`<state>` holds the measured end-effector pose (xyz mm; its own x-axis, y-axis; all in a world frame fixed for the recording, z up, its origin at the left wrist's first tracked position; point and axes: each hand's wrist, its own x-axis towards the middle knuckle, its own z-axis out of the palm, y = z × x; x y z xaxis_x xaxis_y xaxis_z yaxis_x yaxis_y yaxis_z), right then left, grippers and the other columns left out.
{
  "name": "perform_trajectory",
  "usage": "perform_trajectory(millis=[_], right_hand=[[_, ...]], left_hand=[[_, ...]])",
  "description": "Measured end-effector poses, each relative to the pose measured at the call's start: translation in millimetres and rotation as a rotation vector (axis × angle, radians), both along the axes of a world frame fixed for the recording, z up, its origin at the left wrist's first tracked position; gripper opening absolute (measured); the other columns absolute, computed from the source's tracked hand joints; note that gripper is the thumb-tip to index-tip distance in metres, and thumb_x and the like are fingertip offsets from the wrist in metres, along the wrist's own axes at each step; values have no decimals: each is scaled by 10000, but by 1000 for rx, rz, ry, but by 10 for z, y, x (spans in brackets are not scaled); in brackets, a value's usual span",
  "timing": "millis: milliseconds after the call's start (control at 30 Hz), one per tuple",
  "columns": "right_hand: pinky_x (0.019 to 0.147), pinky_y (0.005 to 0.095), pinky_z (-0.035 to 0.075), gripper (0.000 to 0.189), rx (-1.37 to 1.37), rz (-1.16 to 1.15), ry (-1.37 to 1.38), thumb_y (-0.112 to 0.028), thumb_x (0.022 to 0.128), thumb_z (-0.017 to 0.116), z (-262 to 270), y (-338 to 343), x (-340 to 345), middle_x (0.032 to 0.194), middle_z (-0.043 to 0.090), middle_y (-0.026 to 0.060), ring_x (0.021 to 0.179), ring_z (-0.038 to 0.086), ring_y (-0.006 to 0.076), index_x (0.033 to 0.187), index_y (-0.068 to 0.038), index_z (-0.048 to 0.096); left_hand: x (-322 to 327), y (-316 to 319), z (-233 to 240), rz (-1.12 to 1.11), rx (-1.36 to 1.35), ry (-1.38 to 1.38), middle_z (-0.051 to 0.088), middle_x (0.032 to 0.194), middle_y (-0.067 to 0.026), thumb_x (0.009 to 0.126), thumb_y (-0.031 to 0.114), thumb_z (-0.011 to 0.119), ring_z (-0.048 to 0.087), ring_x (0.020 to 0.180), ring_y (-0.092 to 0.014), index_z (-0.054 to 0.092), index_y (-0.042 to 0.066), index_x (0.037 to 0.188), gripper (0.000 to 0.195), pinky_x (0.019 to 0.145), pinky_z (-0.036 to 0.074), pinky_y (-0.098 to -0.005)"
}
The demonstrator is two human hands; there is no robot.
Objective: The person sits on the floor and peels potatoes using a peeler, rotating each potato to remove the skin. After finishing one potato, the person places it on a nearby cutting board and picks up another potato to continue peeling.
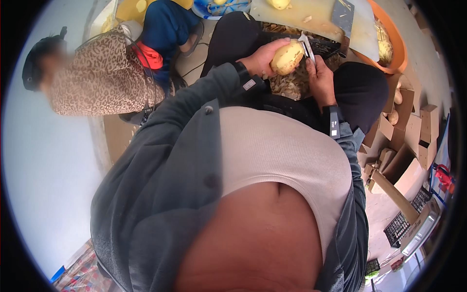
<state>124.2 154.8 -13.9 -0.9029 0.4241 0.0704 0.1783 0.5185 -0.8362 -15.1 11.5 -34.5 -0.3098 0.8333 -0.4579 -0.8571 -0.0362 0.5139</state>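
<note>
My left hand [264, 58] grips a large potato [287, 58] that is mostly peeled, with brown patches of skin along its lower side. In my right hand [321, 78] is a metal vegetable peeler [307, 46], its head right against the potato's right side. Below them, between my knees, a heap of potato peelings [288, 85] lies in a black plastic crate [310, 43]. Beyond the crate a white cutting board [310, 18] carries a peeled potato [279, 3] and a wide-bladed knife [343, 16].
An orange basin [399, 54] at the right holds cut potato strips [383, 42]. Cardboard boxes [405, 102], one with unpeeled potatoes [393, 116], stand beside my right knee. A person in a leopard-print top [105, 76] sits at my left. A blue basin [222, 9] is ahead.
</note>
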Motion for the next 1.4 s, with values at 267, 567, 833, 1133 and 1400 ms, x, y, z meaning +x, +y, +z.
perform_trajectory(millis=[267, 567, 833, 1133, 1400], right_hand=[[635, 482, 449, 190, -39, 194, -79, -210, 978, 537, 135, -36, 72, 790, 571, 268, 802, 557, 485, 968, -21, 523], [652, 454, 473, 158, 66, 499, -90, -182, 945, 572, 4, -102, 131, 780, 601, 232, 765, 598, 426, 964, -29, 538], [599, 232, 423, 155, -696, 2, 6, -185, 962, 611, -30, 54, 112, 738, 538, -48, 671, 487, 43, 984, -33, 594], [535, 247, 486, 434, -741, -75, -45, -226, 807, 784, -130, -57, -98, 853, 612, 42, 666, 572, 93, 1102, -15, 546], [663, 370, 494, 279, -83, -143, 94, -230, 877, 671, -238, 112, -25, 879, 640, 149, 737, 629, 291, 1000, 5, 584]], left_hand=[[-7, -12, -49, 61, 25, 17, 668, 1040, -117, 984, 438, 491, 669, 892, -255, 592, 72, 1179, 427, 744, 569, -440], [-172, -3, -182, 117, 102, -131, 642, 1096, -152, 994, 408, 501, 644, 941, -308, 582, 35, 1185, 427, 842, 546, -448], [-35, 36, 81, 155, 17, -94, 624, 1164, -145, 1002, 367, 483, 608, 1053, -297, 550, 74, 1258, 395, 915, 507, -474], [44, 22, 60, 36, 142, 62, 593, 1253, -130, 1019, 277, 457, 584, 1148, -281, 499, 18, 1329, 406, 1016, 451, -396], [-28, 5, 53, 46, 62, -86, 592, 1270, -132, 1000, 385, 468, 588, 1135, -331, 531, 75, 1310, 442, 908, 496, -474]])
